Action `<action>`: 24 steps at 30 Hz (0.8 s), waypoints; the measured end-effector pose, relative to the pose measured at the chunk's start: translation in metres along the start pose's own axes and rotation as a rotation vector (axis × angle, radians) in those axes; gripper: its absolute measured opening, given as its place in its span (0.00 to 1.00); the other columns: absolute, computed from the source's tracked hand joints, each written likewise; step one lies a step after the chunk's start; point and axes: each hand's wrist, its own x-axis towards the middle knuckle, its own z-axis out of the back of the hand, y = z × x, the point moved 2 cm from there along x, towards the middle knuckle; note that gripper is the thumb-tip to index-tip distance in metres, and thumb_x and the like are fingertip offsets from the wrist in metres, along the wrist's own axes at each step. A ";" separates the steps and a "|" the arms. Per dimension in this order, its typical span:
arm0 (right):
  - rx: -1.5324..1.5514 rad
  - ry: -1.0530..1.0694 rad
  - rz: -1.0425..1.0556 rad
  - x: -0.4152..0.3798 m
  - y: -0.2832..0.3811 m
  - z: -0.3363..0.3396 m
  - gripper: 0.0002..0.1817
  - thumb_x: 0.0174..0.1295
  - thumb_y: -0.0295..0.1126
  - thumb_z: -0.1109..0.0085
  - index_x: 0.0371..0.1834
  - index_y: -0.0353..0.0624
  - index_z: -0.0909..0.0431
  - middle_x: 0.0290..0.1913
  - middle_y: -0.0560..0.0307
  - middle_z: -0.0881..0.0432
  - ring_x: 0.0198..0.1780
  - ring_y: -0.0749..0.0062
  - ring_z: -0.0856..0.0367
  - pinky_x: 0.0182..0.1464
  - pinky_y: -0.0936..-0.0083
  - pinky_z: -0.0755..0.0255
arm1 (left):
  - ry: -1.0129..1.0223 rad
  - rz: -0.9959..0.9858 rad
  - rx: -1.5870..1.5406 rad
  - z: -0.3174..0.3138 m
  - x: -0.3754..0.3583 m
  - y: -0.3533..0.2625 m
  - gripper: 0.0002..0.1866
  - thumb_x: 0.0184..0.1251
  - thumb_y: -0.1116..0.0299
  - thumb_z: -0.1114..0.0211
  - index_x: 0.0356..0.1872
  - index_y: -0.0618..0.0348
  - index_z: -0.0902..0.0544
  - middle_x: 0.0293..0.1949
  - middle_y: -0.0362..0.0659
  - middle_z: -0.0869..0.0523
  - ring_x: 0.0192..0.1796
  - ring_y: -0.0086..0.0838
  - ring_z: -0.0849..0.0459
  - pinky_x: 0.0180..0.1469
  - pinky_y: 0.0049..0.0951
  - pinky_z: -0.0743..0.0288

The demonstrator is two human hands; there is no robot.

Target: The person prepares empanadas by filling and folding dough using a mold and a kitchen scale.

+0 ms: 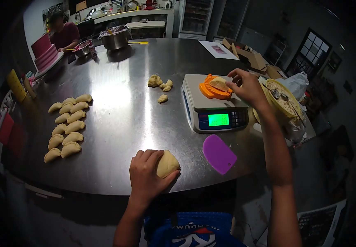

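Observation:
My left hand (147, 175) is closed around a pale, rounded lump of dough (168, 164) near the table's front edge. My right hand (247, 88) reaches over the kitchen scale (196, 101), its thumb and fingers pinched at the edge of a half-round dough piece (218, 84). That piece lies in an orange dumpling mold (208, 90) on the scale's platform. Green light fills the scale's display (218, 120). A purple dough scraper (219, 154) lies flat in front of the scale. Loose dough scraps (155, 80) sit left of it.
Several crimped half-moon pastries (75, 126) stand in rows at the left. A yellow bowl of filling (283, 101) with a spoon is beside the scale. Farther back are a steel pot (116, 39), a pink tiered cake (46, 53), and a seated person (64, 35).

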 end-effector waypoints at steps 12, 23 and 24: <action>-0.213 0.164 -0.103 0.036 -0.012 -0.036 0.22 0.52 0.44 0.28 0.44 0.39 0.15 0.39 0.46 0.12 0.44 0.55 0.13 0.49 0.64 0.22 | -0.006 -0.012 0.001 0.000 0.000 0.000 0.29 0.34 0.56 0.17 0.39 0.62 0.15 0.37 0.46 0.14 0.39 0.38 0.17 0.44 0.37 0.22; 0.248 -0.194 -0.008 -0.063 0.006 0.021 0.14 0.58 0.36 0.30 0.38 0.34 0.18 0.30 0.53 0.14 0.32 0.76 0.16 0.36 0.78 0.25 | 0.018 0.013 -0.010 0.001 0.001 -0.002 0.28 0.34 0.58 0.17 0.39 0.62 0.16 0.38 0.47 0.14 0.41 0.40 0.17 0.45 0.38 0.23; 0.175 -0.133 -0.075 -0.088 0.001 0.027 0.14 0.58 0.35 0.31 0.38 0.34 0.18 0.29 0.53 0.14 0.31 0.76 0.17 0.35 0.78 0.26 | 0.023 0.022 -0.027 0.000 0.001 -0.001 0.28 0.34 0.58 0.17 0.39 0.62 0.16 0.38 0.47 0.14 0.41 0.40 0.17 0.45 0.38 0.23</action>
